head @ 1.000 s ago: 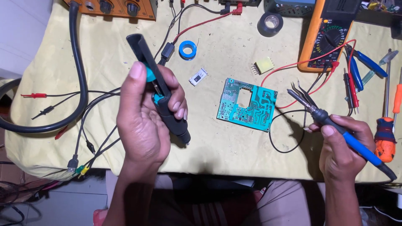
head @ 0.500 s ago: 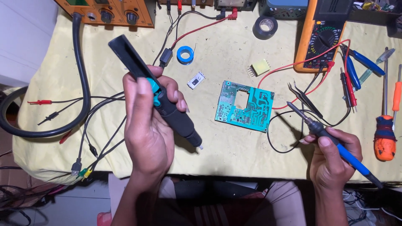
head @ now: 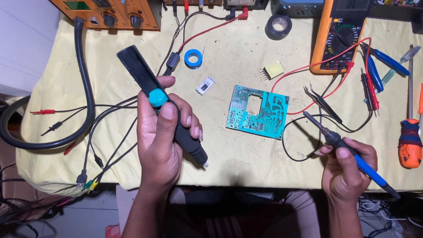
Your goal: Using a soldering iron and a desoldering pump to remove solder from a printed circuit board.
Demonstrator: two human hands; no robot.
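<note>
Left of centre, your left hand [head: 161, 145] wraps a light, rigid pump [head: 165, 110] mid-barrel; lower right, your right hand [head: 348, 169] pinches the iron [head: 352, 158] by its blue handle, clear of the hot tip.

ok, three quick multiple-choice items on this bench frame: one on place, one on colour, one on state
1. Where does the circuit board lie?
A. On the yellow cloth between the two hands
B. In the left hand
C. On top of the multimeter

2. What colour is the button on the desoldering pump?
A. Red
B. Teal
C. White

3. How is the soldering iron?
A. Lying loose on the cloth
B. Tip pressed on the board
C. Held in the right hand, tip in the air

Answers:
1 A: the board rests flat on the cloth, untouched.
2 B: the round button by the left hand's thumb is teal.
3 C: fingers grip the blue handle, with the tip off the board.
</note>
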